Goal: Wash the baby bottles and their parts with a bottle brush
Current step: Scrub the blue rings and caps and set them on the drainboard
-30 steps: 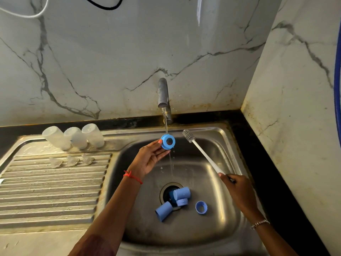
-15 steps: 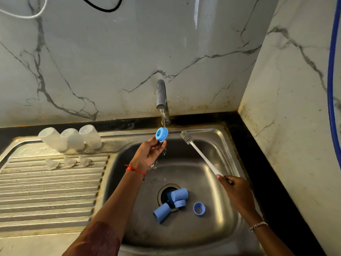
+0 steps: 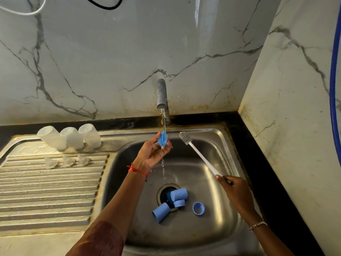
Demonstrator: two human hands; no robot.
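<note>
The blue ring (image 3: 163, 139) is up at the back edge of the sink (image 3: 230, 145), right under the tap (image 3: 162, 97), with the thin stream running over it. The left hand (image 3: 154, 153) is palm up with the ring pinched at the fingertips. The ring is turned nearly edge-on, so I can't see its opening.

The right hand (image 3: 238, 193) is wrapped round the tail end of the bottle brush (image 3: 185, 138) and holds nothing else. The brush's long axis runs diagonally from that hand, near the sink's right edge, up toward the back. Its head sits just beside the ring on the right, not touching. My guess is the next bit is a short swing left into the ring, which probably needs tilting to face the bristles first.

The ring looks like hard, smooth plastic, and it's wet, so likely slippery. The brush head is grey and ribbed, maybe silicone, on a thin white stick. The sink is scuffed stainless steel.

Two blue caps (image 3: 178, 194) lie on their sides at the drain, with another ring (image 3: 198, 208) beside them. Three frosted bottles (image 3: 71, 137) stand upside down along the drainboard's back edge, with three clear teats (image 3: 68, 161) in front.
</note>
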